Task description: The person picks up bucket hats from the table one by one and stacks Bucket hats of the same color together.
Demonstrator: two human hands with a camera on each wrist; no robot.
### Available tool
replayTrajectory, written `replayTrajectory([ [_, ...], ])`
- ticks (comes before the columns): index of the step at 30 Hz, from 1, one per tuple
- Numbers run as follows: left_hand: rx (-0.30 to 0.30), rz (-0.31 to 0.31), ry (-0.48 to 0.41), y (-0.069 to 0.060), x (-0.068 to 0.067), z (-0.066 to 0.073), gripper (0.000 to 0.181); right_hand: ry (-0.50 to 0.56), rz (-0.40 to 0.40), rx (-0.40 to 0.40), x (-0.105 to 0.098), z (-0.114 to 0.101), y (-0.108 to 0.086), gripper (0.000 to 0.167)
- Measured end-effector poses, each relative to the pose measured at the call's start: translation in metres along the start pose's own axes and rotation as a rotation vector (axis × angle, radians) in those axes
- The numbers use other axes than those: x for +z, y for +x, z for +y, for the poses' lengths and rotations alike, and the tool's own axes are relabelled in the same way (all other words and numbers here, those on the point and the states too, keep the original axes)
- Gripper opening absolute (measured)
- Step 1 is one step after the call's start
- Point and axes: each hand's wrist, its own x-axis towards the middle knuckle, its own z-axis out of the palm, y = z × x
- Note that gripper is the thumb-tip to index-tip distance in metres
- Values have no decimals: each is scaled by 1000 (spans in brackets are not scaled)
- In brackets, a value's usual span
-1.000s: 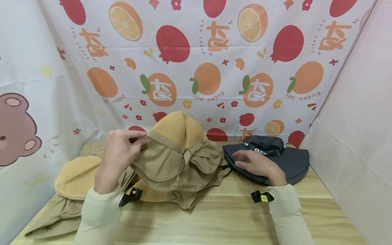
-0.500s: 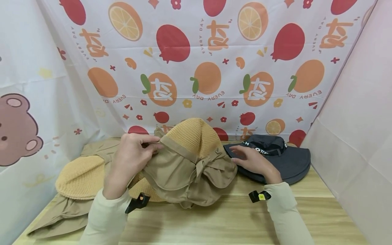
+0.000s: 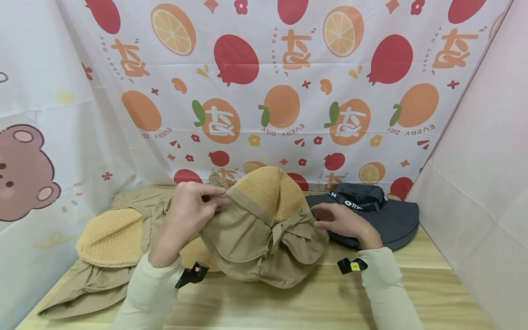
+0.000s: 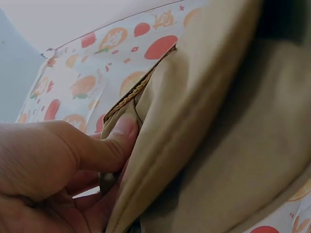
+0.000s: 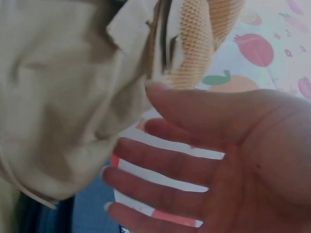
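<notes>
A khaki hat with a yellow knitted crown and a tied bow (image 3: 264,233) is held up above the table, tilted. My left hand (image 3: 191,213) pinches its band edge at the left; in the left wrist view the thumb of the left hand (image 4: 73,160) presses on the khaki cloth (image 4: 194,121). At the hat's right edge is my right hand (image 3: 344,222), fingers apart and loosely bent. The right wrist view shows the right hand (image 5: 209,150) with its thumb tip at the cloth (image 5: 63,97) by the knitted crown (image 5: 197,43), the other fingers spread.
Khaki hats with yellow knitted crowns (image 3: 111,236) lie on the left of the wooden table (image 3: 305,302), partly behind the held one. A dark grey brimmed hat (image 3: 396,220) lies at the back right. A fruit-print curtain (image 3: 247,105) hangs behind.
The left hand has moved right with the hat, which now hangs lower and closer to the right hand. The right hand has stayed nearly in place.
</notes>
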Motion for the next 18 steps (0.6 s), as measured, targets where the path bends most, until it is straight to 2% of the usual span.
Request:
replayTrajectory([
  [2,1,-1,0,0,1,0,9,3,-34,-1,1,1,1,52],
  [4,6,3,3,0,2,0,9,2,-37,-4,2,3,2,51],
  [10,-5,9,13,-1,3,-1,9,-11,63,0,-3,6,-3,38],
  [14,10,-37,42,-1,5,-3,8,-32,109,21,-12,4,-13,34],
  [18,18,-121,83,0,10,-5,5,-56,127,42,-21,2,-24,34],
])
